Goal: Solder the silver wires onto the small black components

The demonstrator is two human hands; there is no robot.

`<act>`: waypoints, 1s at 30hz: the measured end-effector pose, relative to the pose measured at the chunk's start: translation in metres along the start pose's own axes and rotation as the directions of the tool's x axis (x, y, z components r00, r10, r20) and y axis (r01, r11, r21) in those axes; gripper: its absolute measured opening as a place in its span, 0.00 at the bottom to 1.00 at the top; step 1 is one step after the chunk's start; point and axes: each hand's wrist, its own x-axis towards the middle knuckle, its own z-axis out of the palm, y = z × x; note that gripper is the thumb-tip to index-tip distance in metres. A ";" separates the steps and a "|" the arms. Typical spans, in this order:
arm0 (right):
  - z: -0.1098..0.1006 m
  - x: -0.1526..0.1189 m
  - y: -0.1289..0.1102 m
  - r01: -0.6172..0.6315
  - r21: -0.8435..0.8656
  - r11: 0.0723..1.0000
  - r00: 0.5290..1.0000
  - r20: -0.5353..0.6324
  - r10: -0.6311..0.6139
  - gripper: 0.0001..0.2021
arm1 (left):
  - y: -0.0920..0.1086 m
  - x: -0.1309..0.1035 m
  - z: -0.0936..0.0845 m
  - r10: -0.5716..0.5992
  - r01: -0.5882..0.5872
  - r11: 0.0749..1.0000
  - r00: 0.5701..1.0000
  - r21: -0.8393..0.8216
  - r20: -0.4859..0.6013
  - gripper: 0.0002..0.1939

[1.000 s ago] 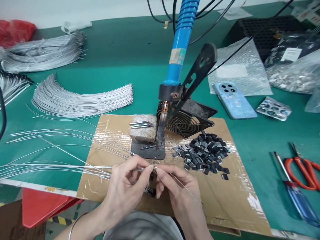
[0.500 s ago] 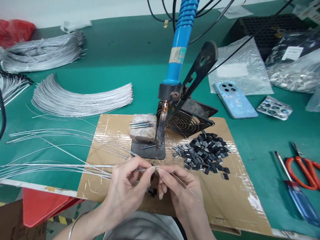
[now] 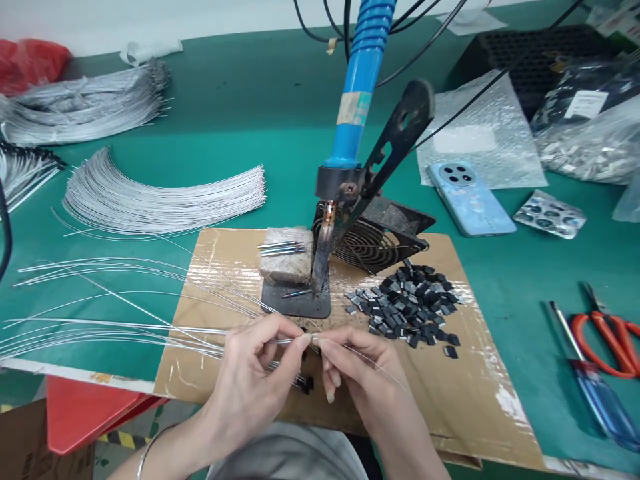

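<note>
My left hand (image 3: 265,363) pinches thin grey wires (image 3: 195,331) that run off to the left. Close beside it, my right hand (image 3: 357,363) has its thumb and forefinger closed on the wire ends, and a fine strand crosses over its fingers. The two fingertips nearly touch above the cardboard sheet (image 3: 440,400). Under my hands hang wires with small black connectors (image 3: 306,383), partly hidden. Just beyond stands a soldering iron (image 3: 325,247) in a blue-sleeved holder, its tip over a dark metal plate (image 3: 300,305). A pile of black connectors (image 3: 410,300) lies to the right.
A wrapped block (image 3: 286,267) bears short metal pieces, with a black fan (image 3: 373,243) behind the iron. Wire bundles (image 3: 165,203) lie left. On the right are a blue phone (image 3: 473,200), a screwdriver (image 3: 597,393), orange-handled pliers (image 3: 607,340) and plastic bags (image 3: 590,147).
My right hand has shifted slightly to the right, and its lower fingers have moved a little. The wires trailing on the left have shifted slightly. My left hand stays in place.
</note>
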 end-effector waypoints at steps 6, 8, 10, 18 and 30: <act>0.008 0.000 0.009 0.046 0.129 0.991 0.999 -0.035 -0.042 0.09 | -0.005 -0.002 0.005 -0.006 0.006 1.000 0.999 0.005 -0.032 0.14; 0.011 0.000 0.012 0.060 0.157 0.986 0.997 -0.060 -0.052 0.09 | -0.007 -0.003 0.007 0.001 0.000 1.000 0.999 0.004 -0.050 0.14; 0.012 0.000 0.015 0.069 0.172 0.983 0.996 -0.067 -0.058 0.08 | -0.008 -0.003 0.008 0.000 0.000 1.000 0.998 -0.002 -0.058 0.14; 0.006 -0.003 0.025 0.065 0.121 0.991 0.997 -0.044 -0.060 0.07 | -0.010 -0.002 0.010 -0.052 0.047 0.992 0.998 -0.115 -0.037 0.14; -0.062 0.025 -0.028 0.436 -0.891 -0.128 0.689 0.421 -0.589 0.06 | 0.000 0.005 0.002 -0.173 0.165 0.957 0.985 -0.236 -0.013 0.10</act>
